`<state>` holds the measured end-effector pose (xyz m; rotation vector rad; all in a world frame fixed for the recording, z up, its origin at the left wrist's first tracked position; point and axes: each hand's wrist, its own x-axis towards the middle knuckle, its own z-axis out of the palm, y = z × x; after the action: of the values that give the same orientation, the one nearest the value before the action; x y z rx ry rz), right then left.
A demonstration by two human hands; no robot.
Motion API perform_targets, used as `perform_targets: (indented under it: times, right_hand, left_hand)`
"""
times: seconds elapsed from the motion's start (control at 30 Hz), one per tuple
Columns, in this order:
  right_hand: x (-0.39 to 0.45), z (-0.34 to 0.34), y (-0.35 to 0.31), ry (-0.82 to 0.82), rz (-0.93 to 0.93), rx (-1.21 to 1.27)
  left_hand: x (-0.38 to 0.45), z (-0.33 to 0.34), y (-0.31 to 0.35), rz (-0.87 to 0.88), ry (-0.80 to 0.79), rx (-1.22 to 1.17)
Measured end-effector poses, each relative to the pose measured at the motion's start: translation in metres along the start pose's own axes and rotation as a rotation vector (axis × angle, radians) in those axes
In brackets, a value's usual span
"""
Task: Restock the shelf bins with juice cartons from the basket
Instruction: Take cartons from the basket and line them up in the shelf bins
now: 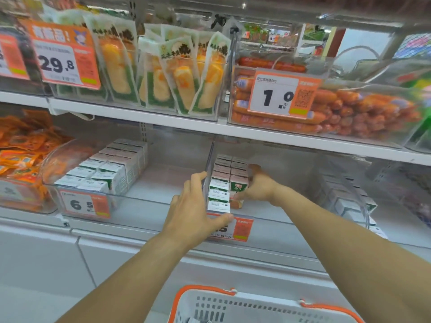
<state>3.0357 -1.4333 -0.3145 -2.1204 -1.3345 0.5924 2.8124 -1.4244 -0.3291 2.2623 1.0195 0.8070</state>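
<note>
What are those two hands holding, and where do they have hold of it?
The left hand grips the clear bin at its front left corner. The right hand holds a juice carton by its right side.

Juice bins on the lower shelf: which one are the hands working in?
The middle bin, behind the half-covered price tag: left hand grips its corner, right hand holds a carton inside.

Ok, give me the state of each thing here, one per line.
Left hand: gripping the middle bin's front corner.
Right hand: inside the bin, holding a green carton.
Middle bin: partly filled.
Left bin: partly filled.
Basket: contents mostly out of view.
</note>
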Motion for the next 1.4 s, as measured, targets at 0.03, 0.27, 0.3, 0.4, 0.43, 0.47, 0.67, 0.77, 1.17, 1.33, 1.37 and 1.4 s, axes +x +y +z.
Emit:
perform_targets:
  times: [0.03,0.27,0.3,0.4,0.43,0.47,0.67,0.77,1.17,1.33,1.37,1.4]
  right_hand:
    - [-0.007,-0.008,-0.002,0.002,0.001,-0.007]
    - [-0.126,-0.048,-0.002,0.037,-0.195,0.524]
    - [-0.143,-0.049,0.005,-0.078,-0.221,0.585]
    - [-0.175,-0.039,0.044,-0.492,-0.156,0.514]
    - [-0.181,-0.032,0.059,-0.616,-0.096,0.472]
    - [-0.185,-0.024,0.073,-0.701,-0.026,0.433]
    - [-0.195,0.049,0.168,-0.670,0.319,0.020]
    - [-0.204,0.083,0.213,-0.467,0.317,-0.086]
    - [-0.259,0.143,0.300,-0.154,0.644,-0.099]
    - [-0.256,0.157,0.299,-0.098,0.640,-0.103]
    - [-0.254,0.158,0.299,-0.081,0.655,-0.110]
    - [-0.252,0.159,0.300,-0.066,0.659,-0.126]
  left_hand:
    - [0.000,0.000,0.000,0.002,0.000,0.008]
    - [-0.004,0.001,0.005,0.015,0.090,0.125]
    - [-0.005,0.000,0.011,0.053,0.181,0.156]
    - [-0.015,-0.001,0.033,0.286,0.338,0.018]
    - [-0.020,0.003,0.039,0.347,0.281,-0.033]
    - [-0.028,0.009,0.044,0.373,0.174,-0.052]
    - [-0.080,0.078,0.022,0.327,-0.595,0.256]
    - [-0.107,0.110,-0.011,0.185,-0.773,0.308]
    - [-0.211,0.208,-0.126,-0.441,-0.821,0.153]
    - [-0.214,0.228,-0.134,-0.434,-0.823,0.174]
    - [-0.214,0.231,-0.135,-0.412,-0.822,0.225]
    - [-0.214,0.233,-0.135,-0.389,-0.816,0.276]
